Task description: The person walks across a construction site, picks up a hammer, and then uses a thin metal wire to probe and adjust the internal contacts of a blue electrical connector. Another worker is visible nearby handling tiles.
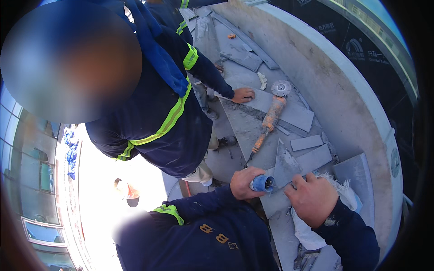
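My left hand [245, 184] is closed around a blue round industrial plug [262, 183], its open end with dark pin holes facing right. My right hand [312, 198] is closed in a pinch beside it. A thin, wire-like piece [281, 186] runs between its fingers and the plug's end; its exact kind is too small to make out. Beyond the plug, an orange angle grinder [272, 115] with a pale disc lies on grey stone slabs [253, 140]. Its cord end comes down towards my left hand. A white woven sack [307, 230] lies beneath my right hand.
At the left stands a co-worker [167, 117] in navy with yellow reflective bands, one hand [243, 95] resting on a slab. Another person's sleeve [183, 27] shows behind. A curved concrete wall [334, 77] bounds the right. An orange bucket [127, 189] stands on the bright floor.
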A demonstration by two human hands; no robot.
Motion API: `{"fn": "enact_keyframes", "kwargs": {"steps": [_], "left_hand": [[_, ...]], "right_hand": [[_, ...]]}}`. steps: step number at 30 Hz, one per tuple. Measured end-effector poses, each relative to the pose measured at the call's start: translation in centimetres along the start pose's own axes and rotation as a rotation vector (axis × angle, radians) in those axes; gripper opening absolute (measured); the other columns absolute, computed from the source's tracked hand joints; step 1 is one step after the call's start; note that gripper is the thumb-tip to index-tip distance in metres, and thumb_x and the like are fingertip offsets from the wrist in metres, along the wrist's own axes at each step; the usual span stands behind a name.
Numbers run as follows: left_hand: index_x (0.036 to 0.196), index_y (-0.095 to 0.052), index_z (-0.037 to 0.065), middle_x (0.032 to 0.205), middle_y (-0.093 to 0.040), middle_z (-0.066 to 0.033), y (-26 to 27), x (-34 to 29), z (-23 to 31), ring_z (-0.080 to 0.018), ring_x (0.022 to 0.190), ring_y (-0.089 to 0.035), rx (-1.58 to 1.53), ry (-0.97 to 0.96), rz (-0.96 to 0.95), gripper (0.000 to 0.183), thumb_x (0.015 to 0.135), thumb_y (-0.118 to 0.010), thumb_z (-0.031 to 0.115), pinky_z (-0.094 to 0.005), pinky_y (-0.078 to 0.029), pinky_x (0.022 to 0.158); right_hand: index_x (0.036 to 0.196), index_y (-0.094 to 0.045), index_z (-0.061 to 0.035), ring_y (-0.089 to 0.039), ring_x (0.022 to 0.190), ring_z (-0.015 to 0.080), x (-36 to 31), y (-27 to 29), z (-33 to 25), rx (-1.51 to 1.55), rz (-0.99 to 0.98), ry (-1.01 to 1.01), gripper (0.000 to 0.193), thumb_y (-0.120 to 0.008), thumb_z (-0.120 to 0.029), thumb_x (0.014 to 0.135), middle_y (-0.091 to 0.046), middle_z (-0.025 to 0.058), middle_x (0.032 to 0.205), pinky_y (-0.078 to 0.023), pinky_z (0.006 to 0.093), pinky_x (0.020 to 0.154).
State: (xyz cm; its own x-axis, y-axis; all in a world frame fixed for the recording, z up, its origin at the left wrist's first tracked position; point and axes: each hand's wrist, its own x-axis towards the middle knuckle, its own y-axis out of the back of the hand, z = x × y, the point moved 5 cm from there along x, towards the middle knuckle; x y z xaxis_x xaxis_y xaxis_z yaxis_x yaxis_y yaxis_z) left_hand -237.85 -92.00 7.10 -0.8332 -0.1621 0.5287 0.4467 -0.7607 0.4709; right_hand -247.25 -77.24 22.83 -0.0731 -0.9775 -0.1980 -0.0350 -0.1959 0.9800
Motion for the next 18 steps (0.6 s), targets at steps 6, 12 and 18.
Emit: {"fn": "enact_keyframes", "kwargs": {"steps": [6,12,18], "left_hand": [[0.114,-0.059,0.004,0.096,-0.066,-0.0145,-0.8,-0.9,1.6,-0.0336,0.083,-0.067,0.019,0.036,0.048,0.065,0.059,-0.09,0.016,-0.0382,-0.053,0.07],[0.114,-0.059,0.003,0.097,-0.066,-0.0148,-1.9,-1.6,3.3,-0.0344,0.084,-0.067,0.02,0.087,-0.003,0.065,0.059,-0.091,0.017,-0.0385,-0.054,0.072],[0.112,-0.061,0.006,0.104,-0.066,-0.012,-3.9,-1.4,4.8,-0.0295,0.094,-0.068,-0.133,0.25,0.055,0.058,0.063,-0.09,0.019,-0.0365,-0.053,0.08]], "right_hand": [[0.082,-0.058,-0.005,-0.062,0.076,0.0233,-2.2,-0.2,-0.8,-0.054,0.086,0.008,0.014,-0.063,-0.018,0.079,-0.057,0.007,0.079,-0.05,0.0344,0.06],[0.078,-0.059,-0.0048,-0.06,0.076,0.0241,-3.7,-0.6,-1.6,-0.194,0.086,0.03,0.013,-0.062,-0.018,0.08,-0.055,0.0085,0.074,-0.048,0.0368,0.061],[0.095,-0.061,-0.0047,-0.058,0.071,0.024,-5.0,-0.5,-2.0,-0.471,0.258,0.084,0.019,-0.063,-0.017,0.081,-0.054,0.0086,0.082,-0.049,0.0375,0.061]]}}
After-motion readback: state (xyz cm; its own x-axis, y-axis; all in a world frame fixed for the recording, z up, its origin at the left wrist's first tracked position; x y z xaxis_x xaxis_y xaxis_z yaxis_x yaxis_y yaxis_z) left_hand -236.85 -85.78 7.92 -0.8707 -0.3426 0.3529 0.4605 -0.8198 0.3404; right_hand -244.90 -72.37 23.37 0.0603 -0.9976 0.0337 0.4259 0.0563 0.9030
